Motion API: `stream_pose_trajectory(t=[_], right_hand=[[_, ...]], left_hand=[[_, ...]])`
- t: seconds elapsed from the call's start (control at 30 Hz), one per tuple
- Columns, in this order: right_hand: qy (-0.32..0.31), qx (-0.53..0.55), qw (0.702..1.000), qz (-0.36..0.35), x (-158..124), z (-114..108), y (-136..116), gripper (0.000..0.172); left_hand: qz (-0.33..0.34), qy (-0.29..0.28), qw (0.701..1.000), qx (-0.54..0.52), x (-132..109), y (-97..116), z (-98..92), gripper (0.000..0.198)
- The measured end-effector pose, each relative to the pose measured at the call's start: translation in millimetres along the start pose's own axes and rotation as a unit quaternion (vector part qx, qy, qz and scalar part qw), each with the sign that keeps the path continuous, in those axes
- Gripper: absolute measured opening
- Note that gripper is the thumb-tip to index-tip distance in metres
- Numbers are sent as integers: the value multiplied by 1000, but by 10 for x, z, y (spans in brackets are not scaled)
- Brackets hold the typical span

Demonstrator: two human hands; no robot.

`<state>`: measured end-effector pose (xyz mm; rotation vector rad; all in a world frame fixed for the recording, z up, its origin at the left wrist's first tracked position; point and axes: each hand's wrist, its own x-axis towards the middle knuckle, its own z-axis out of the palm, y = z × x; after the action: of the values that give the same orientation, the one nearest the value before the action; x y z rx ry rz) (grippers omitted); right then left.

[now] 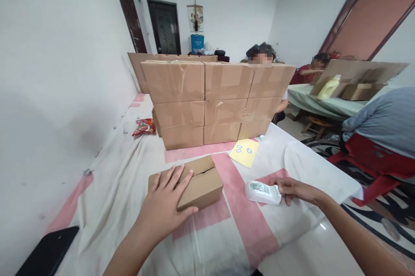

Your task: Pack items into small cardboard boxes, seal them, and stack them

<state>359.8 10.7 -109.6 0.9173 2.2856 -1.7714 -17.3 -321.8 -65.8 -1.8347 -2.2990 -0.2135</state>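
Observation:
A small brown cardboard box (201, 189) sits on the cloth in front of me, its top flaps meeting at a slightly gapped seam. My left hand (168, 202) lies over its left part with fingers spread, the thumb along the near side. To the right, a white bottle (261, 192) with a greenish label lies on its side. My right hand (287, 189) has its fingers closed round the cap end. Beyond them lies a yellow paper (244, 153) with a few small outlined shapes.
A wall of stacked cardboard boxes (204, 103) crosses the table's far part. A red snack packet (144, 127) lies left, a dark phone (48, 252) at the near left. The table's right edge borders a red chair (382, 159) holding a seated person. Other people sit farther back.

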Motion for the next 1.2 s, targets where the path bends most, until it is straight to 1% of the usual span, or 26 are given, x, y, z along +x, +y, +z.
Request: stream_pose_trajectory(t=[0.07,0.13,0.17,0.2,0.27,0.33,0.4,0.47,0.5,0.53,0.57,0.6,0.67,0.7,0.73,0.8,0.83,0.9,0.97,1.03,1.1,1.2], right_hand=[[76,-20,997,3,-70,38,-173,51],[165,-47,985,-19,-133,115,-434,51],[196,-52,979,-38,-157,179,-598,50],[209,-48,975,-55,-173,261,-780,49],[194,-23,977,-88,-172,479,-1173,45],[158,6,982,-99,-119,735,-1552,40],[110,10,989,-101,-14,979,-1858,34],[74,9,992,-100,126,1169,-2058,25],[60,9,993,-101,201,1238,-2121,22],[44,8,994,-103,276,1290,-2164,23],[21,3,994,-105,347,1330,-2193,32],[-5,-4,994,-107,413,1359,-2214,48],[-42,-14,993,-110,528,1407,-2252,79],[-46,-15,993,-109,578,1430,-2275,88],[-41,-12,994,-104,625,1455,-2303,92],[-23,-6,996,-80,716,1507,-2369,93],[-18,-7,998,-63,762,1532,-2404,93],[-12,-11,999,-29,857,1570,-2465,93],[-8,-21,1000,-3,948,1592,-2506,94],[-8,-33,999,17,1028,1601,-2528,96],[-14,-50,998,30,1093,1610,-2540,98],[-12,-77,996,45,1157,1635,-2570,97]], left_hand=[[-12,-22,1000,-8,-7,64,-70,79],[-29,-32,999,-10,3,169,-143,74],[-40,-35,999,-8,16,237,-183,73],[-54,-39,998,-2,34,312,-226,72],[-88,-59,994,18,82,441,-321,74],[-105,-86,990,27,137,475,-412,77],[-77,-87,993,-3,185,365,-469,72],[-30,-82,994,-71,217,156,-470,63],[-16,-87,990,-108,225,53,-451,61],[-11,-95,986,-136,229,-26,-424,59],[-17,-103,983,-149,228,-69,-394,59],[-30,-105,984,-144,224,-69,-368,58],[-60,-100,988,-97,215,39,-342,55],[-73,-100,990,-71,213,124,-345,55],[-83,-103,990,-53,217,208,-357,55],[-90,-117,988,-40,240,323,-390,55],[-92,-124,987,-41,260,339,-402,57],[-96,-142,984,-55,305,296,-404,67],[-106,-162,978,-81,345,203,-379,84],[-116,-167,973,-105,370,128,-346,94],[-114,-158,974,-117,378,103,-324,96],[-97,-148,977,-122,371,125,-310,90]])
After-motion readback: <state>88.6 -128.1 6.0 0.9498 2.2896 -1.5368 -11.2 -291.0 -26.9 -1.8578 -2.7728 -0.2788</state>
